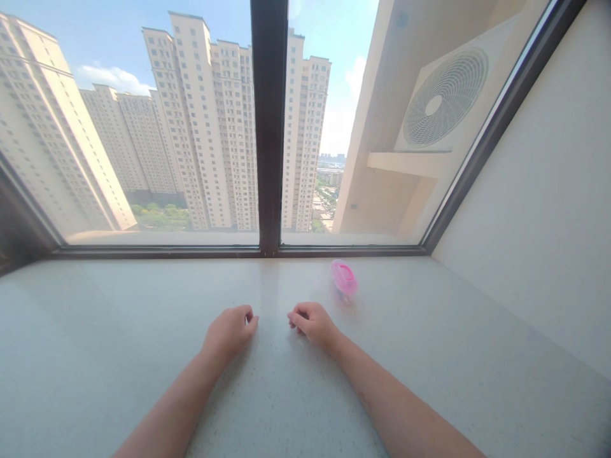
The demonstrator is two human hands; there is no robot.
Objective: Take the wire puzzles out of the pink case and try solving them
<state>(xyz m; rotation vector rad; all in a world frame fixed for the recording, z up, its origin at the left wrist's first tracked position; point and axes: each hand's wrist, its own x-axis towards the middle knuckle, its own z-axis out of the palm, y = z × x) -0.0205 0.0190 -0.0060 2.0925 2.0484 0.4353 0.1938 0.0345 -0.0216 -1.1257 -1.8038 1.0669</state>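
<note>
Both of my hands rest on a pale speckled window sill (pixel 272 394), a short gap between them. My left hand (pixel 231 331) is loosely curled with its thumb and fingertips close together, and nothing shows in it. Curled in the same way, my right hand (pixel 310 321) has its fingers bent inward and shows nothing held. A pink, partly see-through plastic object (pixel 344 277) lies beyond my right hand, a little to its right and near the window frame. Neither hand touches it.
A dark window frame (pixel 270 127) rises behind the sill, with glass on both sides of its upright bar. Tall buildings (pixel 191 114) and an air-conditioner fan (pixel 446 95) are outside. A white wall (pixel 539 191) bounds the right side.
</note>
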